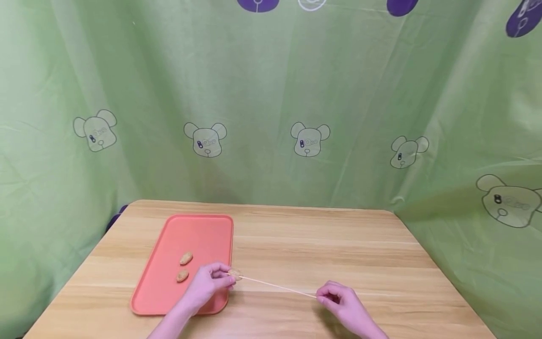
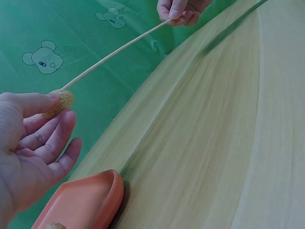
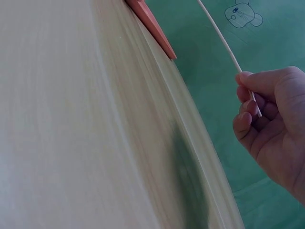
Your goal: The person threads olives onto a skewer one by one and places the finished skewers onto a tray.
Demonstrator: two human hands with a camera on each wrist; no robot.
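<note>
My left hand pinches a tan oval piece with a wrinkled surface between thumb and fingers, above the tray's right edge. A thin wooden skewer runs from that piece across to my right hand. The skewer's left end meets the piece; how deep it goes in I cannot tell. In the right wrist view, my right thumb and fingers grip the other end of the skewer. Two similar tan pieces, an upper one and a lower one, lie on the pink tray.
The tray sits on the left part of a wooden table. A green curtain with bear-head prints hangs behind the table and along its sides.
</note>
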